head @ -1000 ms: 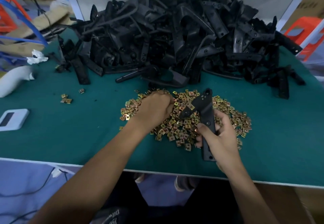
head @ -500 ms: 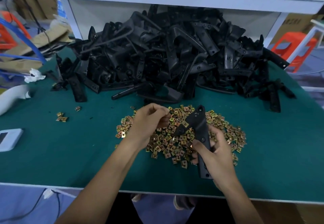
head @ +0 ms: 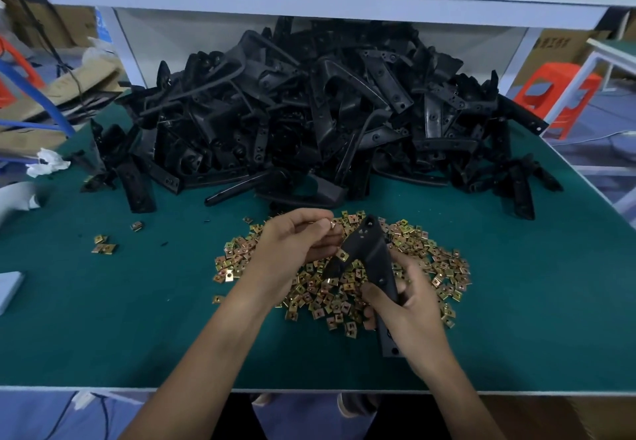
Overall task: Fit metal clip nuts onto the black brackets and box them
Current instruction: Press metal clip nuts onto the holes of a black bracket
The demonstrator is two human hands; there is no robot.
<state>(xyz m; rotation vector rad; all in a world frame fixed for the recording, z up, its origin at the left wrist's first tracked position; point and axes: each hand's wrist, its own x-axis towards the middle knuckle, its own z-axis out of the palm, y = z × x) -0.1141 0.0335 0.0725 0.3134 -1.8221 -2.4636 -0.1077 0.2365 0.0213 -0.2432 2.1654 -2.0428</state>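
Black bracket [head: 373,260] stands tilted in the right hand [head: 409,305], whose fingers and thumb curl round its lower stem above the green table [head: 137,319]. Its bottom end pokes out under the palm, and its top rises over the heap of clip nuts [head: 430,260]. Another nut [head: 342,254] shows at the edge of the bracket's side arm. Just to the left, the left hand [head: 292,247] hovers over the heap and pinches a single clip nut [head: 331,223] between thumb and fingertips, close beside the bracket's top. A few stray nuts [head: 103,247] lie well apart on the left. Farther back, a big pile of black brackets [head: 309,112] covers the table under a white shelf [head: 309,2]. An orange stool [head: 554,95] stands beyond the right corner.
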